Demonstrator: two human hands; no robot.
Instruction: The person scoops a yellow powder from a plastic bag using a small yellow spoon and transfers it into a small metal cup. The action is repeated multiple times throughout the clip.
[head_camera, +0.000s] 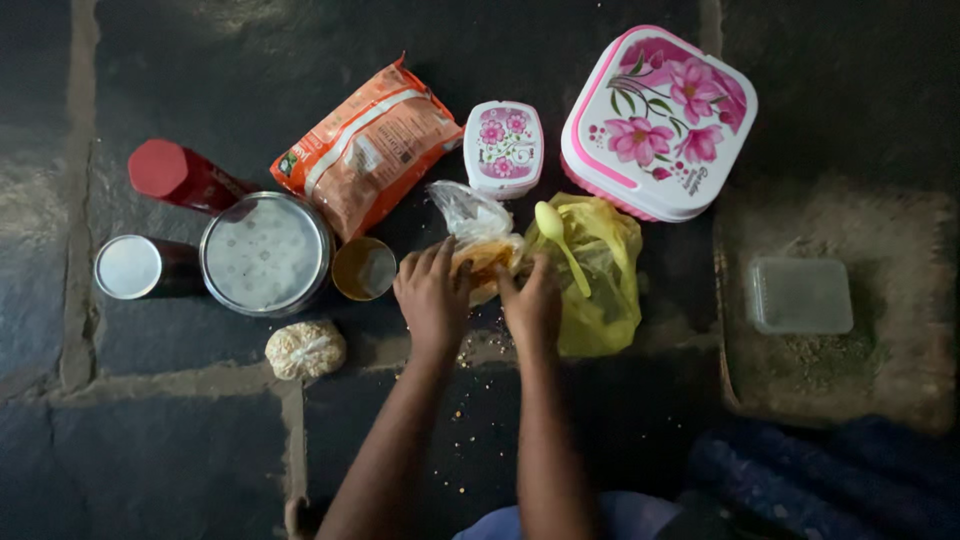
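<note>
On dark stone floor, both hands' fingers clamp clear bag (480, 240); orange contents partly hidden, dim.

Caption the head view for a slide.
Both hands, left hand and right hand, grip a clear plastic bag of orange grains on a dark stone floor, among tins and floral boxes.

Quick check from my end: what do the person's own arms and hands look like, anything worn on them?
Both forearms are bare, with no sleeves in view. The left hand and right hand wear no gloves; no rings, watch or bangles can be made out in the dim light. A light bluish garment shows at the bottom edge.
</note>
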